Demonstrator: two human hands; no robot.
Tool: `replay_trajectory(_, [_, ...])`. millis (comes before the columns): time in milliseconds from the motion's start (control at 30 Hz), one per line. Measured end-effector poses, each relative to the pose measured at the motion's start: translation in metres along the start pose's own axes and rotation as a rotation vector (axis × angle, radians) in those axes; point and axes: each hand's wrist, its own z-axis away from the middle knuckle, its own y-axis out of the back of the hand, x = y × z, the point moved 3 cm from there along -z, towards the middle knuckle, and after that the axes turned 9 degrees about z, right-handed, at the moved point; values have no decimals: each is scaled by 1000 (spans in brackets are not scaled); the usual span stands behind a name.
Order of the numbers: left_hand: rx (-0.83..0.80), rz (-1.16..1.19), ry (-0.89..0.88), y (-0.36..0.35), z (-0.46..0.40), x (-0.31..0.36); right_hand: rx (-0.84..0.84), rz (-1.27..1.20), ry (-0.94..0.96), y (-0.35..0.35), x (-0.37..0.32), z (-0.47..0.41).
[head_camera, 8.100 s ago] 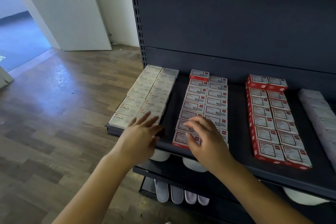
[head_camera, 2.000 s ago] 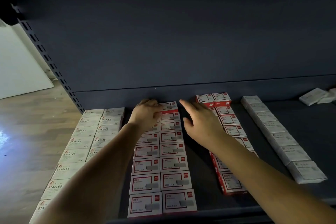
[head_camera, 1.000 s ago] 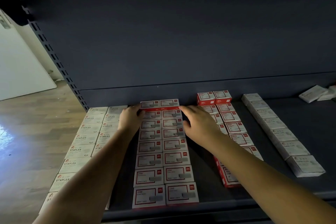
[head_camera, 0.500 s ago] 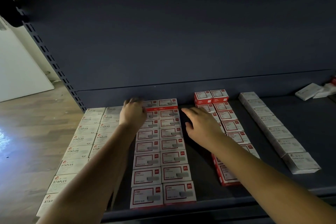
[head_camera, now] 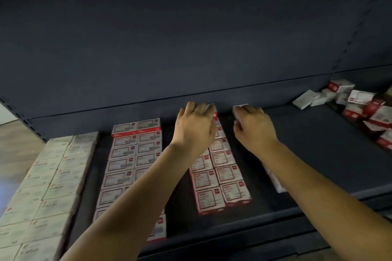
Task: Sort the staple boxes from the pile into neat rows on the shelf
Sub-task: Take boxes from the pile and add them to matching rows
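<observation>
Reaching to frame centre: left hand (head_camera: 196, 128) curled over red boxes' (head_camera: 220, 178) back end, right hand (head_camera: 252, 126) gripping white box (head_camera: 238, 110). Both moved right from middle rows (head_camera: 135, 154). Pile (head_camera: 364, 108) upper right.

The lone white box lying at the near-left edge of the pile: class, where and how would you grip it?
Pinch the white box across its two long side faces, coming from above and the left. It lies flat, tilted, clear of the pile on bare shelf, so those sides are probably free.
</observation>
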Motion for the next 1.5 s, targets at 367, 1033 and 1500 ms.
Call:
replay_trajectory(367, [-139, 13, 68, -70, -56, 122, -64, 36, -73, 13, 152, 9])
replay_trajectory(1033, [-290, 158, 28, -177, -112, 284, -117, 81, -311, 18, 373, 20])
replay_trajectory(1500, [-327, 142, 16, -190, -110, 296, -256, -38, -442, 0, 397, 33])
